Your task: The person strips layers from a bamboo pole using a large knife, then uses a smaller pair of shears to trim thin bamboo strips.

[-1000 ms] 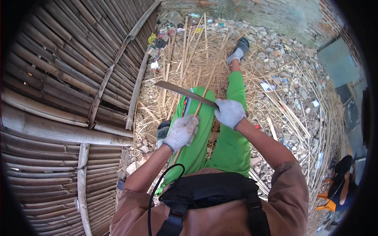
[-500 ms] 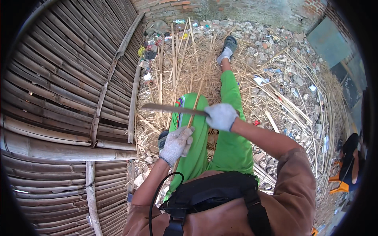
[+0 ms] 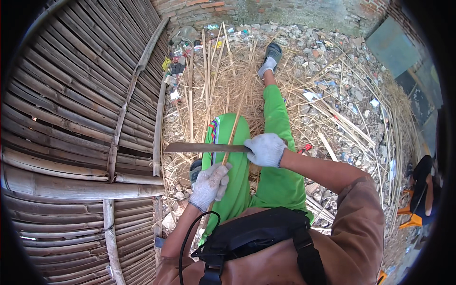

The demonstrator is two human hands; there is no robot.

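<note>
My left hand (image 3: 209,185), in a white work glove with brownish smudges, is closed round a thin bamboo strip (image 3: 232,135). The strip slants up and away over my bent left knee. In my gloved right hand (image 3: 267,150) is a machete (image 3: 199,147) with a long, flat, dull brown blade. Its blade points left and lies across the strip, just beyond my left fingers. The machete's handle is hidden inside my right fist. The strip's near end passes under my left hand, toward my lap.
Pale shavings (image 3: 242,90) and loose bamboo strips (image 3: 206,71) cover the rubble ground around my outstretched right leg. A slatted bamboo wall (image 3: 71,90) stands close on the left, a brick wall (image 3: 266,12) at the far side. Someone sits on an orange chair (image 3: 412,220) at right.
My right hand and the machete have moved nearer to me along the strip, toward my left hand. My left hand has shifted slightly nearer, still holding the strip.
</note>
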